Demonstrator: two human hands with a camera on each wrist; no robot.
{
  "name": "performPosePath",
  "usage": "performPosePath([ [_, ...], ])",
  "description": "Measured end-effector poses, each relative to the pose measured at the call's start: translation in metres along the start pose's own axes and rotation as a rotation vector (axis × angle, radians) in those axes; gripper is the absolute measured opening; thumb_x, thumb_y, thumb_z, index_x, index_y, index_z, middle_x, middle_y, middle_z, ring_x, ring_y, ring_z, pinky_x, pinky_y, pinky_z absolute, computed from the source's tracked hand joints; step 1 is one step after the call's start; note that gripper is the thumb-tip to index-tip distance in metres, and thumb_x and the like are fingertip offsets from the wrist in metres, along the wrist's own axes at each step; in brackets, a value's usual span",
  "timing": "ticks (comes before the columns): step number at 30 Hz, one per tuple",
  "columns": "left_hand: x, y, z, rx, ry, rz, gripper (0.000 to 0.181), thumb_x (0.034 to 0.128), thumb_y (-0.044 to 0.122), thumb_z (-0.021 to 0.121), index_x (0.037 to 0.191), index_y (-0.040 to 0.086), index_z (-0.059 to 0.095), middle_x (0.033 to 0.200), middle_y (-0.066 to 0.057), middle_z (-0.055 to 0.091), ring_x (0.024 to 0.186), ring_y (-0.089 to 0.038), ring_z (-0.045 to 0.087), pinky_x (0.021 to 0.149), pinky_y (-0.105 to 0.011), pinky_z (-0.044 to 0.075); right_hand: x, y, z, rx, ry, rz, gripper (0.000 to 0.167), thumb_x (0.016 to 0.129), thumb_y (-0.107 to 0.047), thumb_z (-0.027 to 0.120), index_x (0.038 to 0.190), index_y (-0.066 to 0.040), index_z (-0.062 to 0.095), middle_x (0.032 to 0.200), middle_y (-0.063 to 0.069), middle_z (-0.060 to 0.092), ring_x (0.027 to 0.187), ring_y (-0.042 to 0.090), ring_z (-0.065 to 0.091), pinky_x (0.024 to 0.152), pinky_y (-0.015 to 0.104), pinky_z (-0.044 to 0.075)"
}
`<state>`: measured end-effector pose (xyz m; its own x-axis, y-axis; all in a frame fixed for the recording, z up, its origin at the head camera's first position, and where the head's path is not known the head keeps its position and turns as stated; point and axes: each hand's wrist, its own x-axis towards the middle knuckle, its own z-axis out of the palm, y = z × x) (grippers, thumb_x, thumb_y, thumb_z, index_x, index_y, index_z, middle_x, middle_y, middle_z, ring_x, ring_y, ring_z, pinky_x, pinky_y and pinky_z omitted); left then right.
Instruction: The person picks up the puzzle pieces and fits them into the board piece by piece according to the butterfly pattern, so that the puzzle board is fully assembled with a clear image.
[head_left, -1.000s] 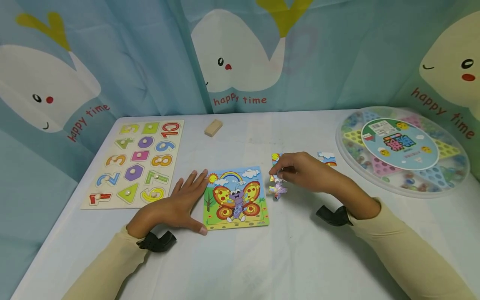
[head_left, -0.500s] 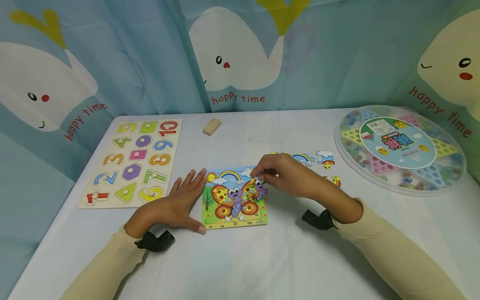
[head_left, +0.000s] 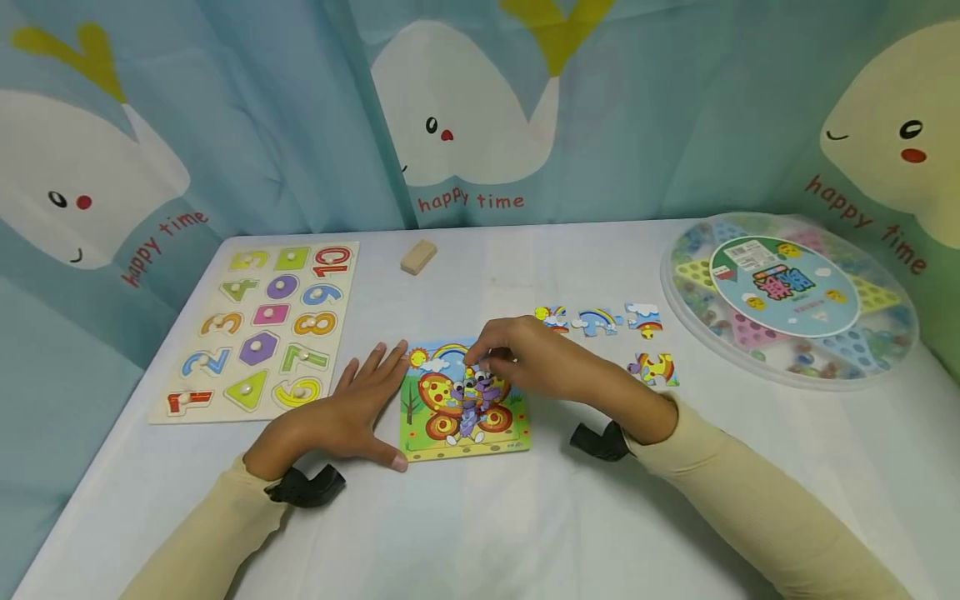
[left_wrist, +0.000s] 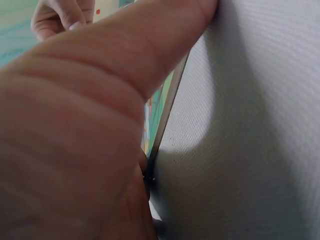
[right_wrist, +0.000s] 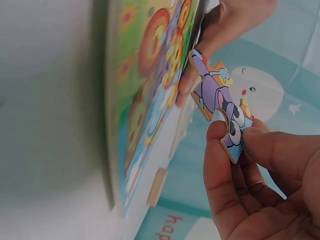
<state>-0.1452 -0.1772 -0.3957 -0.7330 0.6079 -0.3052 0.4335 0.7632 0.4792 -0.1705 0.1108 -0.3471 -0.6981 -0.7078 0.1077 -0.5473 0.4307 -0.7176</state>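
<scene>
A square butterfly puzzle board [head_left: 495, 437] lies flat on the white table. My left hand [head_left: 352, 417] rests at its left edge, fingers spread and straight, thumb by the near left corner. Over the board's upper right part, my right hand [head_left: 536, 354] pinches a puzzle piece [right_wrist: 220, 97] between thumb and fingertips. That piece shows the purple butterfly's head with big eyes, and the right wrist view has it raised off the board. The left wrist view is mostly filled by the left thumb [left_wrist: 110, 55], with a strip of the board's edge behind it.
Right of the board lie loose puzzle pieces: a sun piece [head_left: 552, 318], a rainbow piece [head_left: 597, 322], a cloud piece [head_left: 645, 320] and a wing piece [head_left: 656, 368]. A number board [head_left: 247, 333] is at left, a wooden block [head_left: 418, 257] behind, a round game box [head_left: 787, 300] at right.
My right hand has picked up the butterfly-head piece from right of the board and carried it left over the board. The left hand stays at the board's edge.
</scene>
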Motion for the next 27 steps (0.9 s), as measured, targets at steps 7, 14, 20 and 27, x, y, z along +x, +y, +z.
performPosePath([
  [7,-0.001,0.0,0.001,-0.001,-0.011,-0.007,0.131,0.067,0.06,0.081,0.156,0.007,0.001,0.162,-0.004,-0.012,0.145,-0.028,-0.019,0.113,-0.056,-0.01,0.013,-0.006,0.013,-0.015,-0.036,-0.009,0.018,0.091,0.005,0.062,0.1,-0.004,0.075,0.095,-0.001,0.067,0.082,0.01,0.059,0.072,0.023,0.052],
  [14,0.0,-0.002,0.001,-0.007,-0.01,0.009,0.13,0.068,0.06,0.08,0.156,0.006,0.001,0.162,-0.004,-0.012,0.145,-0.028,-0.019,0.112,-0.056,-0.01,0.019,-0.008,0.019,-0.021,-0.071,0.009,0.019,0.09,0.005,0.062,0.102,-0.004,0.075,0.095,-0.002,0.066,0.083,0.011,0.057,0.073,0.023,0.051],
  [20,0.0,-0.003,0.002,-0.013,-0.007,0.014,0.129,0.0679,0.06,0.08,0.156,0.006,0.002,0.162,-0.004,-0.012,0.145,-0.028,-0.019,0.112,-0.056,-0.01,0.021,-0.009,0.022,-0.028,-0.061,0.021,0.017,0.09,0.003,0.064,0.103,-0.002,0.074,0.097,0.0,0.069,0.082,0.011,0.058,0.072,0.023,0.051],
  [27,-0.001,-0.002,0.0,-0.008,-0.001,0.013,0.13,0.0677,0.06,0.08,0.156,0.006,0.001,0.162,-0.004,-0.012,0.145,-0.028,-0.019,0.112,-0.057,-0.009,0.022,-0.01,0.023,-0.027,-0.026,0.062,0.016,0.09,0.001,0.066,0.103,-0.001,0.074,0.099,0.003,0.071,0.079,0.01,0.059,0.068,0.022,0.051],
])
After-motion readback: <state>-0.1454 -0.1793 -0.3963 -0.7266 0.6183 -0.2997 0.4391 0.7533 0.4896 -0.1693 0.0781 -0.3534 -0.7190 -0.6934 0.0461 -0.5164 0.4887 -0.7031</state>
